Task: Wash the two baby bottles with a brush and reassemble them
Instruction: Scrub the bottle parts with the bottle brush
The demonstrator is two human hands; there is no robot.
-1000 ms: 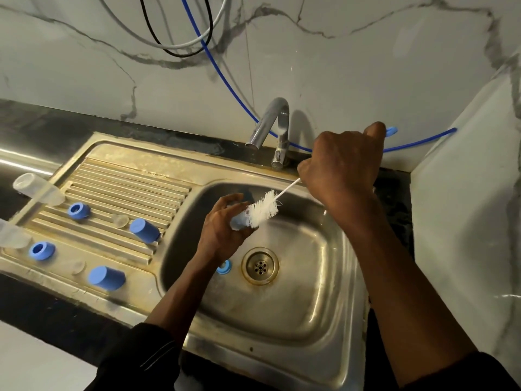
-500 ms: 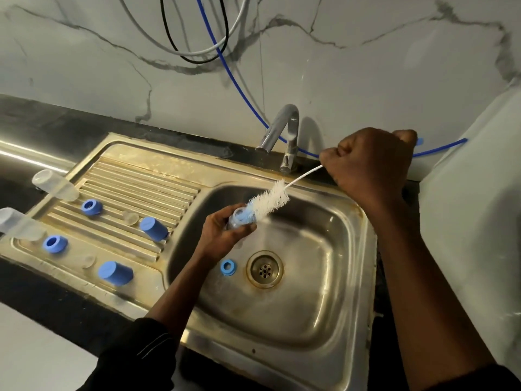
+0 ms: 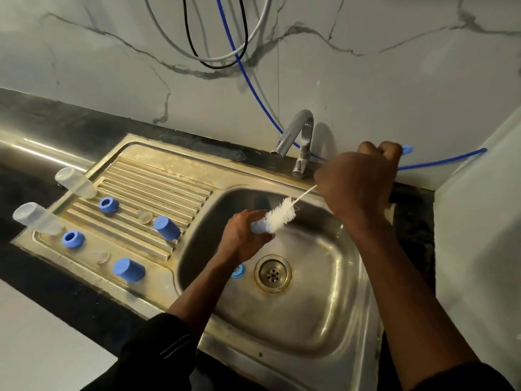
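Note:
Over the sink basin (image 3: 315, 328) my left hand (image 3: 239, 238) grips a small blue bottle part (image 3: 259, 227). My right hand (image 3: 358, 182) holds the handle of a white bottle brush (image 3: 282, 214), whose bristles touch that part. A blue ring (image 3: 237, 271) lies in the basin beside the drain (image 3: 273, 273). On the drainboard at left lie two clear bottles (image 3: 74, 182) (image 3: 36, 218), two blue rings (image 3: 108, 205) (image 3: 72, 239), two blue caps (image 3: 167, 227) (image 3: 129, 270) and two clear teats (image 3: 144, 216) (image 3: 103, 257).
A chrome tap (image 3: 296, 136) stands behind the basin, just left of my right hand. Blue, black and white hoses (image 3: 239, 60) hang on the marble wall. A white surface (image 3: 479, 221) borders the sink on the right. Dark counter edge runs along the left.
The brush has slid back into the blue part after being drawn out; my right hand moved slightly down towards the basin. The camera view shifted a little.

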